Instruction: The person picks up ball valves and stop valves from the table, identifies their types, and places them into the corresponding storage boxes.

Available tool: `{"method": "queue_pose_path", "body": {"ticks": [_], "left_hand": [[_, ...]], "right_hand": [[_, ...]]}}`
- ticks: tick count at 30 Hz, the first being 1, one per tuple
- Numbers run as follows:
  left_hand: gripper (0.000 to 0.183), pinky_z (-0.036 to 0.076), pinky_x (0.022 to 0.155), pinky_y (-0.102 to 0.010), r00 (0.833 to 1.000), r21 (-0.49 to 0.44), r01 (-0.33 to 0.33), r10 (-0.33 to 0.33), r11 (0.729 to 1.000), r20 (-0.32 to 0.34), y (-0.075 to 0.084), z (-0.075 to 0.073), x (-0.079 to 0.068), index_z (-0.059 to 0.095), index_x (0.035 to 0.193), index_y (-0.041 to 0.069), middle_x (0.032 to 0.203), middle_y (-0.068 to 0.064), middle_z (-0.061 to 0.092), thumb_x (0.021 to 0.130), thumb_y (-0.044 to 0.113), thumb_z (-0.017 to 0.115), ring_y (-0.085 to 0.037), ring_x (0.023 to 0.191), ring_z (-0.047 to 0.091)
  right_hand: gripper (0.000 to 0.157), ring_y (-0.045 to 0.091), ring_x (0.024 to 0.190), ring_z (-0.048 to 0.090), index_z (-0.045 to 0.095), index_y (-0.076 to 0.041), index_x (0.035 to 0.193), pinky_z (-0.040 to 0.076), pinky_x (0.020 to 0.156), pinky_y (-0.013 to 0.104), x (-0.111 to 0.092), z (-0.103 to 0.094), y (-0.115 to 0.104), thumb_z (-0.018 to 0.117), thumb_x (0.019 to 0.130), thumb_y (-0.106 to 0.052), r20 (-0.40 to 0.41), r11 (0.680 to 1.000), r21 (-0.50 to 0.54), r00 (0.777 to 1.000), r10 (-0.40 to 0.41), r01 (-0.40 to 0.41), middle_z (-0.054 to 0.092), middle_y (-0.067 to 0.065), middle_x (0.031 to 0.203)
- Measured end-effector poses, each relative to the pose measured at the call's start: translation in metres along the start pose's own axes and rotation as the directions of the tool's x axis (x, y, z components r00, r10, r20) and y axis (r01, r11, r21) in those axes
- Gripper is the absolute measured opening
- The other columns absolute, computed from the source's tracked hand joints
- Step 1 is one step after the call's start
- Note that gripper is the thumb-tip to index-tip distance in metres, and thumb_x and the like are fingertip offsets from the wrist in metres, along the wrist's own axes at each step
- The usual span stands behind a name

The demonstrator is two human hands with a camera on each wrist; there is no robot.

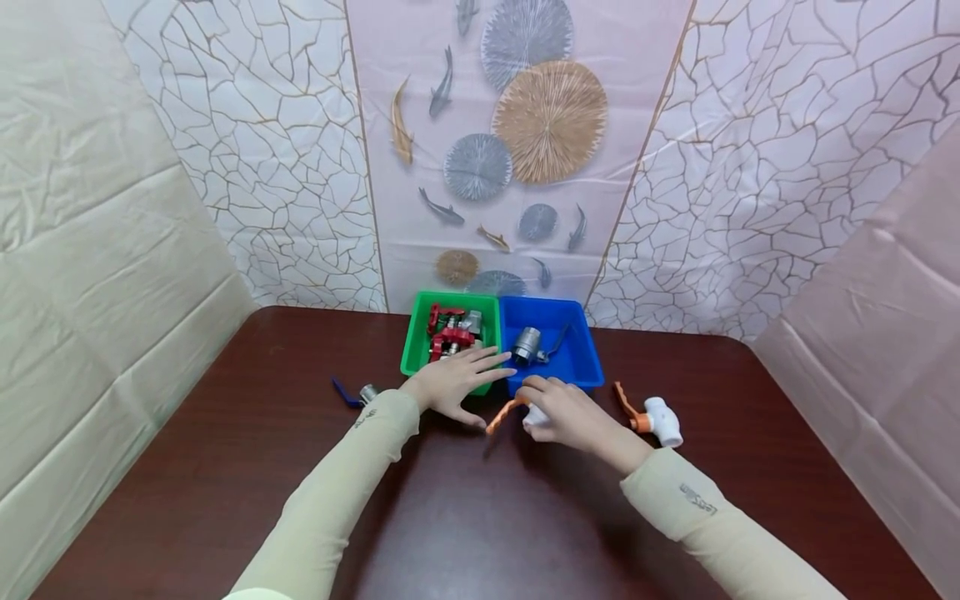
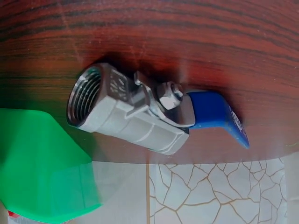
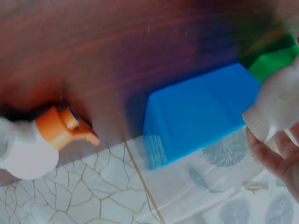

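My right hand [image 1: 566,417] grips a white plastic ball valve [image 1: 535,416] with an orange lever [image 1: 504,414], in front of the blue bin [image 1: 588,371]. In the right wrist view, fingers [image 3: 268,154] hold its white body [image 3: 275,105] at the right edge. With fingers spread, my left hand [image 1: 457,383] reaches over the front right corner of the green bin [image 1: 408,358]; I see nothing in its grasp. To its left lies a steel ball valve [image 2: 131,112] with a blue lever [image 2: 212,109], on the table. The left wrist view does not show the left hand.
Several red-handled valves [image 1: 452,335] lie in the green bin. A steel valve [image 1: 527,344] with a long lever sits in the blue bin. Right of the bins, another white valve [image 1: 663,421] with an orange lever rests on the brown table [image 1: 262,450]. Patterned cloth [image 1: 292,167] stands behind.
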State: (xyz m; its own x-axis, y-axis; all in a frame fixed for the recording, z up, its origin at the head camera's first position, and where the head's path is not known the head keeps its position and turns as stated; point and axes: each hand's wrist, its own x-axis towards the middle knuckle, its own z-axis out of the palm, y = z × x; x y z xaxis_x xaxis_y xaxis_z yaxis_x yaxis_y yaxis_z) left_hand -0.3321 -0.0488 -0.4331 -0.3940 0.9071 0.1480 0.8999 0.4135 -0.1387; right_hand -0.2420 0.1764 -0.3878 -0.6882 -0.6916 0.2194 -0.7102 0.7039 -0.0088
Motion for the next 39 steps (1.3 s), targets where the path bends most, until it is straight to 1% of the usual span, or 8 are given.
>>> {"method": "queue_pose_path", "body": {"ticks": [3, 7, 13, 18, 22, 25, 34, 39], "left_hand": [[0.092, 0.021, 0.106, -0.046, 1.000, 0.020, -0.002, 0.003, 1.000, -0.011, 0.000, 0.001, -0.001, 0.018, 0.142, 0.021, 0.148, -0.005, 0.014, 0.071, 0.073, 0.043, -0.028, 0.135, 0.016], [0.092, 0.021, 0.107, -0.045, 1.000, 0.014, 0.006, -0.006, 1.000, -0.015, 0.000, 0.001, -0.001, 0.020, 0.141, 0.020, 0.148, -0.006, 0.016, 0.070, 0.071, 0.048, -0.029, 0.135, 0.016], [0.093, 0.021, 0.107, -0.044, 1.000, 0.007, 0.027, -0.027, 1.000, -0.008, 0.001, -0.002, -0.004, 0.016, 0.142, 0.021, 0.147, -0.006, 0.018, 0.070, 0.070, 0.049, -0.029, 0.135, 0.016], [0.093, 0.020, 0.108, -0.043, 0.999, 0.036, 0.034, -0.034, 0.999, -0.003, 0.000, 0.000, -0.004, 0.014, 0.142, 0.024, 0.147, -0.005, 0.018, 0.070, 0.071, 0.048, -0.028, 0.135, 0.016], [0.092, 0.020, 0.108, -0.043, 0.999, 0.033, 0.036, -0.036, 0.999, 0.004, -0.001, 0.001, -0.002, 0.012, 0.142, 0.026, 0.148, -0.004, 0.015, 0.070, 0.072, 0.046, -0.027, 0.136, 0.014], [0.092, 0.021, 0.107, -0.045, 1.000, 0.024, 0.026, -0.026, 0.999, 0.002, -0.002, 0.001, -0.002, 0.012, 0.142, 0.026, 0.148, -0.004, 0.014, 0.070, 0.073, 0.046, -0.028, 0.136, 0.014], [0.092, 0.022, 0.106, -0.046, 1.000, 0.025, 0.014, -0.014, 1.000, -0.004, -0.002, 0.002, -0.001, 0.013, 0.142, 0.025, 0.148, -0.006, 0.016, 0.070, 0.072, 0.046, -0.029, 0.135, 0.016], [0.091, 0.022, 0.106, -0.046, 1.000, 0.017, 0.012, -0.012, 1.000, -0.011, -0.002, 0.002, 0.000, 0.017, 0.142, 0.023, 0.147, -0.006, 0.017, 0.070, 0.071, 0.047, -0.029, 0.135, 0.017]], "right_hand": [[0.037, 0.023, 0.092, 0.054, 0.058, -0.012, 0.109, 0.049, 0.070, 0.039, 0.001, -0.003, 0.003, 0.065, 0.076, -0.027, -0.101, 1.000, -0.014, 0.995, 0.027, -0.028, 0.055, 0.006, 0.111], [0.039, 0.027, 0.091, 0.055, 0.057, -0.011, 0.109, 0.048, 0.067, 0.042, 0.005, -0.009, 0.009, 0.067, 0.075, -0.025, -0.215, 0.996, -0.038, 0.974, 0.074, -0.084, 0.054, 0.010, 0.114], [0.037, 0.031, 0.087, 0.055, 0.057, -0.010, 0.108, 0.049, 0.066, 0.044, 0.016, -0.017, 0.020, 0.067, 0.075, -0.024, -0.304, 0.988, -0.056, 0.945, 0.120, -0.143, 0.054, 0.013, 0.113], [0.034, 0.030, 0.086, 0.054, 0.058, -0.008, 0.107, 0.047, 0.067, 0.045, 0.024, -0.019, 0.029, 0.065, 0.076, -0.021, -0.287, 0.982, -0.063, 0.945, 0.155, -0.180, 0.055, 0.010, 0.109], [0.040, 0.034, 0.088, 0.053, 0.056, -0.005, 0.112, 0.045, 0.069, 0.049, 0.027, -0.017, 0.036, 0.064, 0.076, -0.020, -0.268, 0.970, -0.086, 0.942, 0.199, -0.229, 0.054, 0.013, 0.112], [0.043, 0.036, 0.090, 0.052, 0.055, -0.005, 0.115, 0.045, 0.071, 0.050, 0.029, -0.016, 0.042, 0.064, 0.076, -0.020, -0.269, 0.959, -0.096, 0.934, 0.234, -0.268, 0.053, 0.015, 0.114], [0.045, 0.037, 0.093, 0.050, 0.052, -0.003, 0.119, 0.044, 0.075, 0.052, 0.037, -0.013, 0.050, 0.062, 0.080, -0.022, -0.207, 0.940, -0.133, 0.936, 0.283, -0.314, 0.048, 0.013, 0.118], [0.039, 0.034, 0.089, 0.049, 0.053, -0.006, 0.113, 0.044, 0.070, 0.049, 0.041, -0.011, 0.054, 0.061, 0.080, -0.022, -0.177, 0.935, -0.136, 0.936, 0.303, -0.328, 0.046, 0.010, 0.116]]}}
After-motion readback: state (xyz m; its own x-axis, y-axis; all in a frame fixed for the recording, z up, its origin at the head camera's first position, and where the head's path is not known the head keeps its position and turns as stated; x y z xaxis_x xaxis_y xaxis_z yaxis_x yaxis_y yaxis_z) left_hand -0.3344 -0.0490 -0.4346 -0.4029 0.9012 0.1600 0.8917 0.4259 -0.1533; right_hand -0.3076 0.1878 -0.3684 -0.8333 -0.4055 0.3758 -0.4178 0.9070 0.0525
